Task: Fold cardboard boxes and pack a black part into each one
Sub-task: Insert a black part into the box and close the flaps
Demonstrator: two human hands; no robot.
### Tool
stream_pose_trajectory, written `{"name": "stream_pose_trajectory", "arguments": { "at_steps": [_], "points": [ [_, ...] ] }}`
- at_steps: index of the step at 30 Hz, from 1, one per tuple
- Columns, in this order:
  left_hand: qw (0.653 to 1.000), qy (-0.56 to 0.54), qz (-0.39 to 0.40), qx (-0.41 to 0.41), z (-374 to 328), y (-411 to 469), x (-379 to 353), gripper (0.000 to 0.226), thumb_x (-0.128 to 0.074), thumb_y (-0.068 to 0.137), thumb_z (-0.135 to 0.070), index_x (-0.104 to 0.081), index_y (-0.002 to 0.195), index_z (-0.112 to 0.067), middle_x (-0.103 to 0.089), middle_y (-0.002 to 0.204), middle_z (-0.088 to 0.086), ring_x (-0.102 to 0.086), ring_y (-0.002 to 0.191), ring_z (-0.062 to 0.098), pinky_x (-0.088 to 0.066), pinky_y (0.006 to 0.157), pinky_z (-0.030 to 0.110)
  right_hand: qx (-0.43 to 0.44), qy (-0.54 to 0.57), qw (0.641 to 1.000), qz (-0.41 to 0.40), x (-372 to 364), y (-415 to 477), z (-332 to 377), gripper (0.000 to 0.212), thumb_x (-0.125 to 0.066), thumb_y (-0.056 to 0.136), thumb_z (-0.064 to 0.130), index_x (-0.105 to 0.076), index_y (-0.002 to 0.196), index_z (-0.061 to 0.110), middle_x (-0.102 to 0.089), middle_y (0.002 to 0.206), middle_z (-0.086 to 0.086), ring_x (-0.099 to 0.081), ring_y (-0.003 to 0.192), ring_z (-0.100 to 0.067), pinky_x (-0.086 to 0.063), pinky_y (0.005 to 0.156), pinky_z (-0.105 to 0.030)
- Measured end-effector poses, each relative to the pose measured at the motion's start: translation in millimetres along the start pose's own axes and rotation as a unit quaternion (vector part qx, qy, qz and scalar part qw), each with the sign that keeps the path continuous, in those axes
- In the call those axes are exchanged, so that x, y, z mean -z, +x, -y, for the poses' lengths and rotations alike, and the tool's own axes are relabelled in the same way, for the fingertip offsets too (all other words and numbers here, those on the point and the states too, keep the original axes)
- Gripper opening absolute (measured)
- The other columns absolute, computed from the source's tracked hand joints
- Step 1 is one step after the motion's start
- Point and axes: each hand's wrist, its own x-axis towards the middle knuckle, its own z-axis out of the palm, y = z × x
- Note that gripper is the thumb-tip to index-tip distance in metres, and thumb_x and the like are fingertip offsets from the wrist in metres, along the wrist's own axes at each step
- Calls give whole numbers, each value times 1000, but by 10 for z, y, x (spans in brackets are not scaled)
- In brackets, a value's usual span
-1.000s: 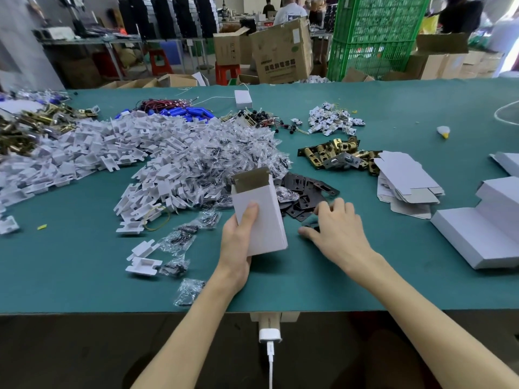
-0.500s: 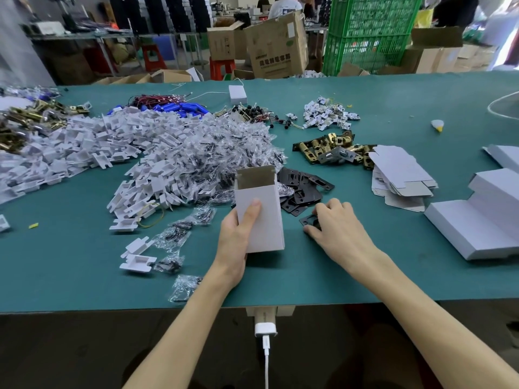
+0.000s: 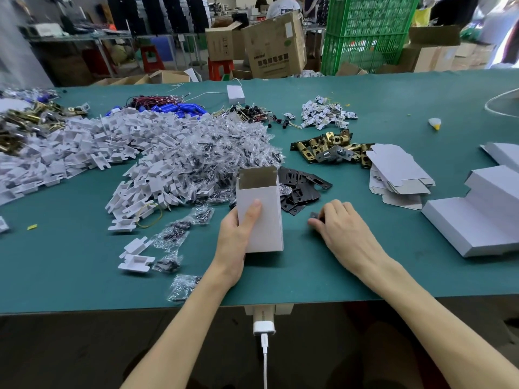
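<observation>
Head view: left hand (image 3: 236,237) grips the open box (image 3: 262,220), right hand (image 3: 341,227) curls round a black part (image 3: 315,215) on the table (image 3: 365,279) just beside it, which probably goes into the box's mouth next.

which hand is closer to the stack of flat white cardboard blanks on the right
Right. The right hand, pinching a small black plate, sits left of the flat white cardboard stack; the left hand is farther left, holding the open white cardboard box.
</observation>
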Motion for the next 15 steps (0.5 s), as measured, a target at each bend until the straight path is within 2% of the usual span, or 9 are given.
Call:
{"name": "stream_pose_trajectory", "arguments": {
  "at_steps": [2, 4, 7, 11, 13, 15],
  "points": [
    [1000, 0, 4, -1, -3, -2, 0, 40, -71, 89, -48, -72, 112, -16, -78, 101, 2, -73, 87, 17, -59, 70, 30, 3, 34, 996, -82, -13, -23, 11, 26, -60, 103, 21, -58, 87, 0, -58, 85, -17, -57, 77, -38, -51, 69, -49],
    [1000, 3, 6, 0, -9, -9, -5, 43, -71, 89, -48, -71, 114, -14, -78, 100, 1, -73, 87, 16, -59, 70, 30, -13, 41, 994, -102, -16, 4, -9, 25, -58, 103, 20, -58, 86, 1, -59, 82, -15, -56, 73, -36, -51, 60, -47],
    [1000, 8, 9, 0, -16, -13, -5, 45, -71, 88, -49, -70, 116, -13, -78, 102, 2, -73, 89, 16, -61, 73, 31, -23, 78, 995, -62, -23, 132, -97, 21, -48, 107, 25, -54, 100, 6, -62, 88, -9, -56, 81, -31, -51, 63, -46],
    [1000, 14, 21, -2, -27, -26, -9, 46, -77, 90, -46, -68, 121, -13, -79, 109, 3, -74, 94, 18, -60, 74, 30, -49, 126, 991, -2, -26, 254, -176, 16, -51, 107, 20, -58, 111, 7, -58, 106, -8, -56, 101, -30, -48, 80, -42],
    [999, 30, 31, -11, -20, -32, -11, 48, -79, 87, -42, -68, 123, -14, -78, 112, 3, -75, 97, 18, -59, 75, 28, -78, 209, 974, -30, 56, 279, -151, 17, -57, 104, 16, -67, 115, 7, -55, 107, -8, -59, 98, -33, -47, 85, -39],
    [998, 38, 38, -20, -7, -29, -5, 49, -83, 84, -37, -67, 124, -13, -78, 114, 4, -75, 99, 18, -60, 76, 28, -86, 308, 944, -82, 252, 317, -67, 15, -64, 100, 13, -72, 111, 9, -55, 102, -9, -62, 90, -33, -52, 87, -43]
  ]
}}
